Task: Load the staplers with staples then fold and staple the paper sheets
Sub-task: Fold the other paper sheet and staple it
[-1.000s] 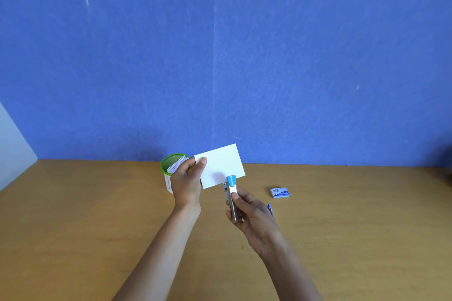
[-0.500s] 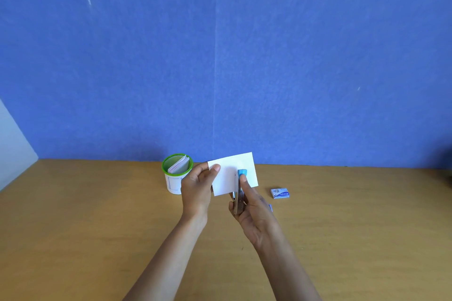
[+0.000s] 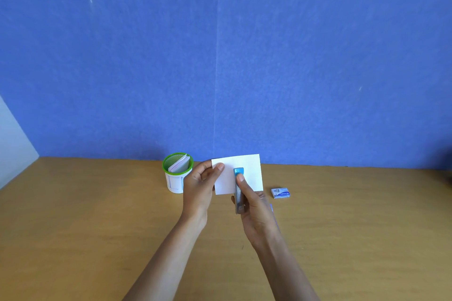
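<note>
1. Presently, head view (sole cam): left hand pinches the folded paper sheet at its left edge, thumb on the near face, fingers behind. Sheet is held up off the table, approx. upright, facing the cam. Judged reason: the pinch keeps the layers aligned and leaves the bottom edge free for the tool.
2. Right hand is wrapped round the stapler, thumb pressing near its blue nose. Stapler points up from below, nose over the sheet's lower-mid area. Sheet appears to sit between its arms, but this can't be confirmed from this angle.
3. Judged step: stapling the fold. Whether a staple is already driven, can't tell.
4. Green-rimmed cup stands on the table just left of the L hand, w/ folded sheets upright inside. Prob. the collection point, kept close for a short drop-off.
5. Staple box lies flat to the right of the R hand, apart from it, within reach for a reload.
6. Risk: the sheet is gripped at one edge only, so it may twist as the stapler bites.
</note>
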The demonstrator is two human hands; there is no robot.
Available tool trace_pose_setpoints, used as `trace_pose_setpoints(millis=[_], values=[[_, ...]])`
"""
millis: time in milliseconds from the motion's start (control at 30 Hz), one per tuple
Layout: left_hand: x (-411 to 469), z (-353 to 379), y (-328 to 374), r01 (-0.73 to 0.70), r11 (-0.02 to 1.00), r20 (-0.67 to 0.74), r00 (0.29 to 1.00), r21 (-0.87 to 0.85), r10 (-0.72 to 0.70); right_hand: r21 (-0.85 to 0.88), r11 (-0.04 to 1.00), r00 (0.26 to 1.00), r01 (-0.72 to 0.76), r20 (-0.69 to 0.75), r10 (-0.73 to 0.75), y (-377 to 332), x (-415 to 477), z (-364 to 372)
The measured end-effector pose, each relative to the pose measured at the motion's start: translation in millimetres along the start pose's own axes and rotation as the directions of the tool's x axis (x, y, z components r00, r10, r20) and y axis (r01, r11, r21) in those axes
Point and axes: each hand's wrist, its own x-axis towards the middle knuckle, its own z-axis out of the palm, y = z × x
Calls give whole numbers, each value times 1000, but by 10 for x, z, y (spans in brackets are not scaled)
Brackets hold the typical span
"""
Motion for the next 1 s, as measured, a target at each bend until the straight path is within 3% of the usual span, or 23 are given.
trace_pose_setpoints(millis=[267, 533, 1000], values=[[-2, 13, -21, -43, 999, 26, 999, 22, 43, -49, 998, 1000, 25, -7, -26, 35, 13, -20], [-76, 57, -2, 27, 1000, 186, 982, 12, -29, -147, 989, 992, 19, -119, -37, 118, 61, -11], [-56, 58, 35, 42, 999, 151, 988, 9, -43, -213, 977, 978, 16, -201, -60, 136, 83, -19]])
